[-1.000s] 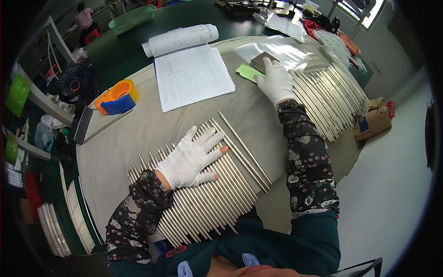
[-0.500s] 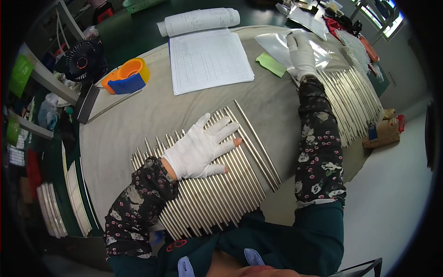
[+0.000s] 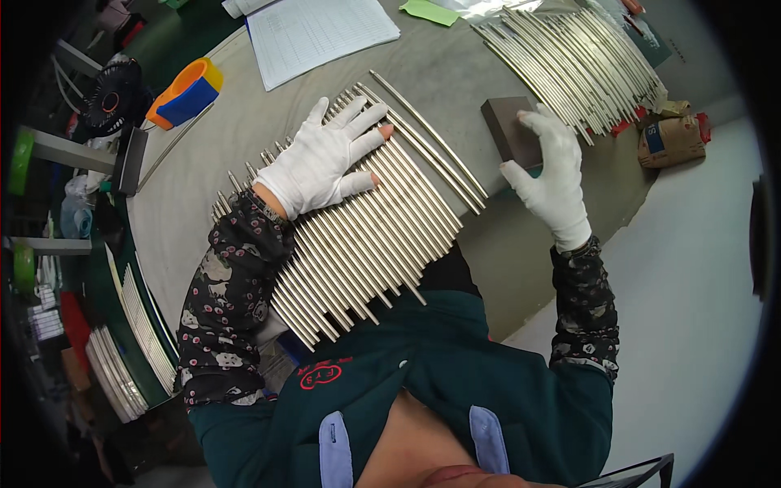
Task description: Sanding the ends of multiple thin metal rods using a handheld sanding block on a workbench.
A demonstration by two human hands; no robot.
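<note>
My left hand (image 3: 313,163), in a white glove with bare thumb and index tips, lies flat with fingers spread on a row of slim silvery metal rods (image 3: 366,236). The rods lie side by side, their far ends uneven. Just right of that row, a separate rod (image 3: 427,138) slants along the cloth. My right hand (image 3: 553,175), also gloved, hovers at the table's right edge with thumb and fingers apart. Its fingertips overlap the right side of a dark grey block (image 3: 508,130); whether they touch it I cannot tell.
A second bundle of rods (image 3: 578,65) lies at the far right, near a brown paper bag (image 3: 674,142). Printed sheets (image 3: 317,37) and a green slip (image 3: 429,11) are at the back. An orange and blue ring-shaped holder (image 3: 187,93) and a black fan (image 3: 110,98) stand left.
My right hand has come back from the clear plastic at the far right toward me, uncovering the dark block. My left hand stays on the rods. The whole view has shifted.
</note>
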